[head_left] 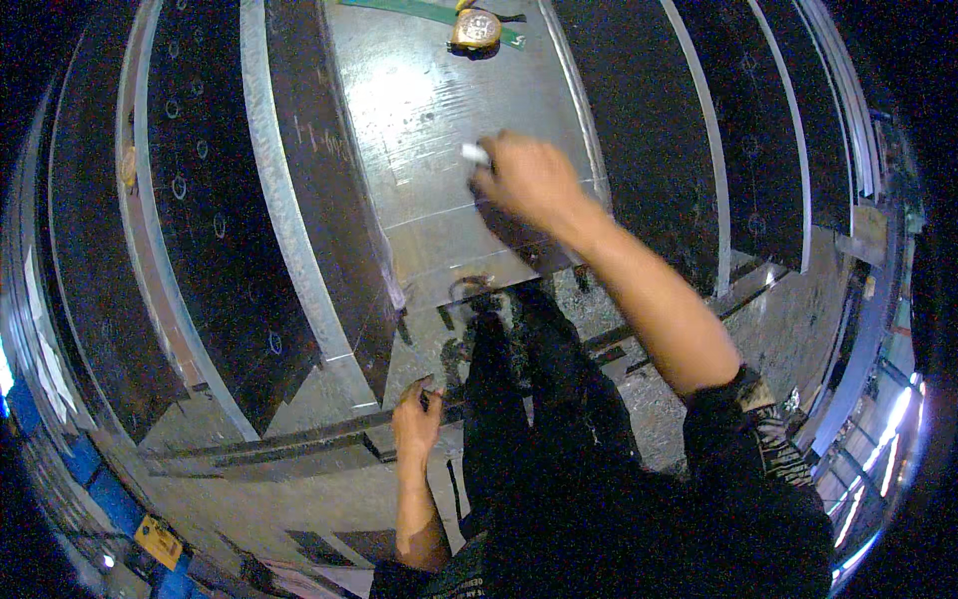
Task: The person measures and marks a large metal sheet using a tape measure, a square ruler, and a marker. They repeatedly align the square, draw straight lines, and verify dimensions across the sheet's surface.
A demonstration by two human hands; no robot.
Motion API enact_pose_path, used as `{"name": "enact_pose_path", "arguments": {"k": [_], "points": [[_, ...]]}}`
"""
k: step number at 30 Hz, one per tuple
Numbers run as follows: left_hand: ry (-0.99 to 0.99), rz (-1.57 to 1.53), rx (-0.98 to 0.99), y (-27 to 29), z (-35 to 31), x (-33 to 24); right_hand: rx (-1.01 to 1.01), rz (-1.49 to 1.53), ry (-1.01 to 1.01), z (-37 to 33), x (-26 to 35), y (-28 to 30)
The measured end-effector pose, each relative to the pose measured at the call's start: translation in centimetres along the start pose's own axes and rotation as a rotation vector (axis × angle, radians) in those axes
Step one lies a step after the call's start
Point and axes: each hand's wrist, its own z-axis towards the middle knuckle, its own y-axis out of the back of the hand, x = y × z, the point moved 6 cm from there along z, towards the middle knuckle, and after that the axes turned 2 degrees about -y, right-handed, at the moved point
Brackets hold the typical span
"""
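Note:
My right hand point(531, 180) is closed on a short white piece of chalk point(475, 155), held above the shiny grey steel plate point(419, 170) in front of me. Thin lines run across the near part of that plate. Lower down to the left, my left hand point(415, 419) hangs near the beam ends with its fingers curled; whether something small sits in them is hard to make out. At the far end of the plate lies a yellow tape measure point(474, 33), touching a green strip point(404, 10).
Long dark steel beams with pale flange edges point(284, 190) run away from me on both sides. Chalk rings mark the dark left web point(215, 180) and the right web point(753, 150). A yellow box point(158, 542) stands by blue parts at the lower left.

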Motion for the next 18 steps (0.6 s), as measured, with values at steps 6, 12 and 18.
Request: {"name": "enact_pose_path", "arguments": {"k": [6, 12, 18], "points": [[-0.043, -0.011, 0.099, -1.7, 1.6, -0.5, -0.081, -0.306, 0.115, 7.5, -2.3, 3.5], [-0.145, -0.064, 0.081, -2.7, 2.1, -0.9, -0.250, -0.374, 0.075, 12.3, -3.1, 6.8], [-0.112, -0.083, 0.068, -1.9, 2.8, -0.9, -0.262, -0.463, 0.156, 16.6, -3.0, 7.7]]}}
